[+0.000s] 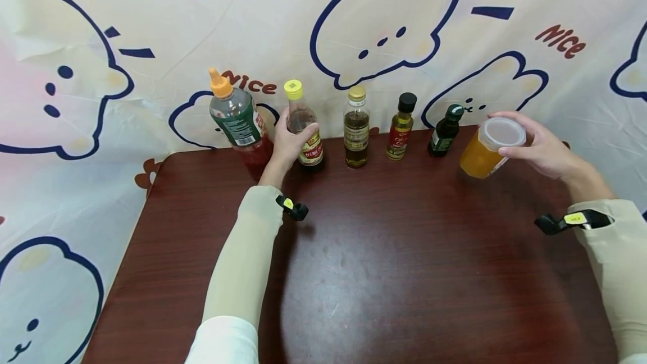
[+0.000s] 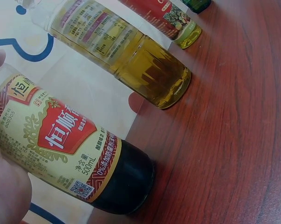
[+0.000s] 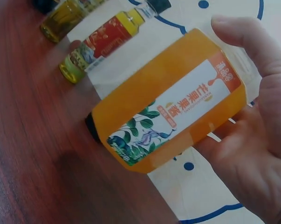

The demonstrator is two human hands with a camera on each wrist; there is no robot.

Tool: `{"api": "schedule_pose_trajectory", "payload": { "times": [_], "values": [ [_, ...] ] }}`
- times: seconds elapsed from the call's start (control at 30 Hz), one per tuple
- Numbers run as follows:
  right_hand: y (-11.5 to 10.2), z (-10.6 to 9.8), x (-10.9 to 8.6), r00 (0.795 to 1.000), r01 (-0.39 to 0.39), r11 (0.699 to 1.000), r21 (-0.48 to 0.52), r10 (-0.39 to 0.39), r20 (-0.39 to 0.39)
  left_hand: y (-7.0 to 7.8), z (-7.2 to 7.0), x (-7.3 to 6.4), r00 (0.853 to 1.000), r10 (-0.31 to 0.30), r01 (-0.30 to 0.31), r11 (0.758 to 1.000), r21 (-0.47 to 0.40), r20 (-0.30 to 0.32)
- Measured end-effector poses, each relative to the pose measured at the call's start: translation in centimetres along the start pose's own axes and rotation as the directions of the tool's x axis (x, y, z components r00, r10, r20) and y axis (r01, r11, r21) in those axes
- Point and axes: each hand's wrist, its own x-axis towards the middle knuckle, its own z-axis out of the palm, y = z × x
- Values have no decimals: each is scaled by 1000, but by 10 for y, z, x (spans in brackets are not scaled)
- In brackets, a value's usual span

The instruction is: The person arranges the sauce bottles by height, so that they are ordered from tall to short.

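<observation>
My left hand [image 1: 289, 142] grips the upper part of a vinegar bottle [image 1: 311, 153] with a yellow cap and dark liquid. In the left wrist view, the bottle's red and cream label [image 2: 61, 126] faces the camera, and only part of the hand [image 2: 7, 186] shows at the left edge. Over on the right, my right hand [image 1: 543, 148] holds a jar of orange jam [image 1: 477, 156] near its white lid, thumb on one side and fingers on the other. The jar's fruit-printed label [image 3: 173, 112] shows in the right wrist view, where a shadow lies on the table beside it.
Left of the vinegar stands a large red sauce bottle [image 1: 245, 128] with an orange nozzle. Between the hands are a gold-capped oil bottle [image 1: 356, 133], a small black-capped oil bottle [image 1: 399, 133] and a dark green bottle [image 1: 443, 135]. A patterned cloth [image 1: 202, 32] hangs behind the brown table [image 1: 379, 251].
</observation>
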Motion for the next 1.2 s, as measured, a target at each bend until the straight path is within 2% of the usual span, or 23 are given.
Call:
{"api": "schedule_pose_trajectory", "payload": {
  "times": [0.07, 0.17, 0.3, 0.43, 0.67, 0.83, 0.93, 1.2],
  "values": [
    [2, -1, 0, 997, -63, 995, -77, 59, -59, -1, -1, -1, 1000, -5, 5, 1000, 6, -1],
    [6, -2, 0, 980, -163, 975, -152, 143, -136, -1, -2, -3, 1000, -18, 18, 1000, 10, 2],
    [11, -5, 4, 951, -252, 952, -172, 211, -225, -3, -3, -4, 1000, -10, 10, 1000, -2, 13],
    [16, -9, 11, 927, -298, 940, -164, 245, -283, -3, -3, -3, 1000, -1, 1, 1000, -4, 11],
    [29, -20, 23, 907, -355, 916, -189, 289, -307, -4, -2, -3, 1000, 9, -9, 1000, -6, -1],
    [38, -24, 34, 910, -354, 920, -169, 297, -289, -2, -1, -1, 1000, 30, -30, 999, -12, -7],
    [42, -25, 38, 909, -363, 918, -160, 311, -278, 0, 0, -1, 1000, 15, -15, 1000, -8, -2],
    [47, -29, 46, 897, -397, 909, -126, 355, -263, 1, 0, -1, 999, 38, -38, 999, -20, -2]
  ]
}}
